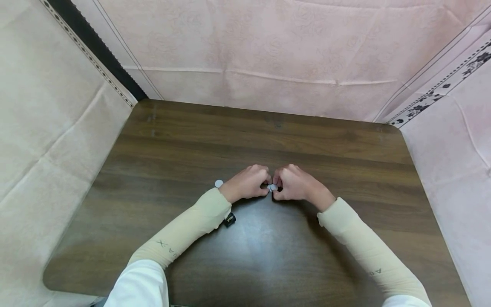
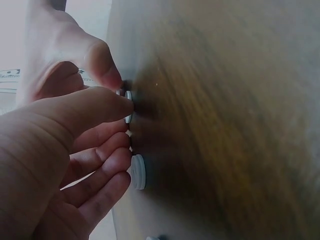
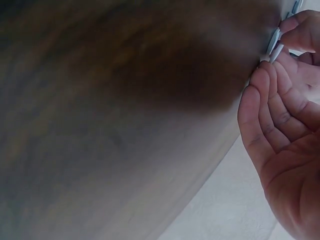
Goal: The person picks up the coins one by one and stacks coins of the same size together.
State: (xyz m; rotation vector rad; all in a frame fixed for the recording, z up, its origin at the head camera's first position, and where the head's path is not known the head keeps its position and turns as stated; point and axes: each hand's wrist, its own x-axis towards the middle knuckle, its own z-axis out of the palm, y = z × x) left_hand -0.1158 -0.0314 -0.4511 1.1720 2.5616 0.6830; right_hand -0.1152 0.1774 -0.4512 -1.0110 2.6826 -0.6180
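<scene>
Over the table, my left hand and right hand meet fingertip to fingertip around small white discs. In the left wrist view, the left thumb pinches a thin white disc standing on edge. The right thumb comes down right beside it. The right wrist view has two overlapping white discs at the tips of the right hand. Thicker than these, another white disc stands by the left hand's lower fingers.
A single white disc lies on the brown wooden table, left of the left wrist. A small black object shows beside the left forearm sleeve. Light cloth hangs behind the table and at both sides.
</scene>
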